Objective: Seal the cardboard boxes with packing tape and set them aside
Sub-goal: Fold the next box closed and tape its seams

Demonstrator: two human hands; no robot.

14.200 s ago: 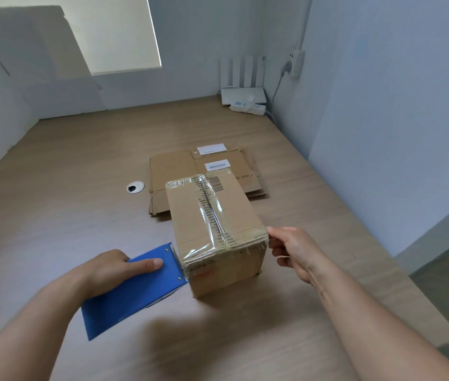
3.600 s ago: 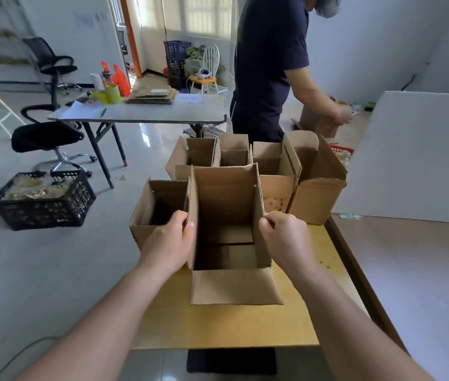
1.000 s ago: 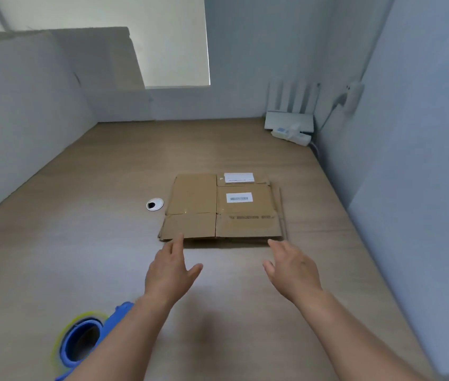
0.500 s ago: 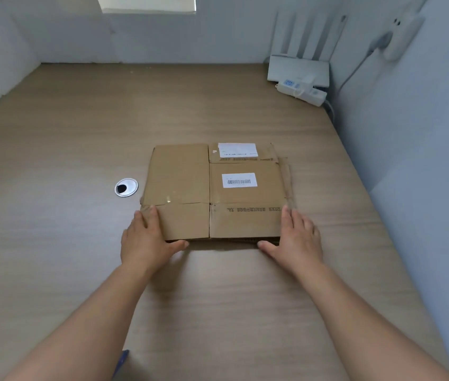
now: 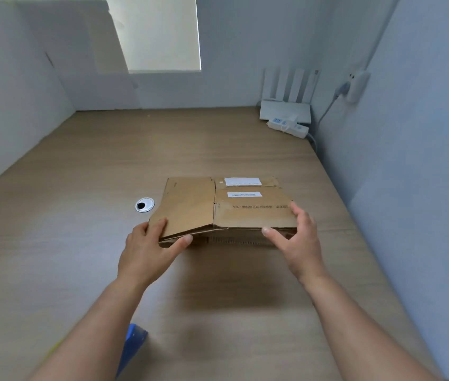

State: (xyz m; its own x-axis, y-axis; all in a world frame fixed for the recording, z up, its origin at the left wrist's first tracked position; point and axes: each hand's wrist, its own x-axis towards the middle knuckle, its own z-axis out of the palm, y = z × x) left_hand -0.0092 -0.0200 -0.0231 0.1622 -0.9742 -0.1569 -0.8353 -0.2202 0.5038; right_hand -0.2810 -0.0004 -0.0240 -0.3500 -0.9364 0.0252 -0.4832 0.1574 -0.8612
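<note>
A flattened cardboard box with a white barcode label lies in the middle of the wooden desk, its near edge raised off another flat box underneath. My left hand pinches the near left corner, fingers on top and thumb under the edge. My right hand grips the near right corner, thumb at the front edge and fingers over the right side. Part of the blue tape dispenser shows at the bottom, behind my left forearm.
A round cable grommet sits in the desk just left of the boxes. A white router and a power strip stand at the back right corner. White partition walls close in the desk on the left, back and right.
My hands were laid flat on the near corners of the top flat box; now they hold those corners and its near edge has lifted off the one below.
</note>
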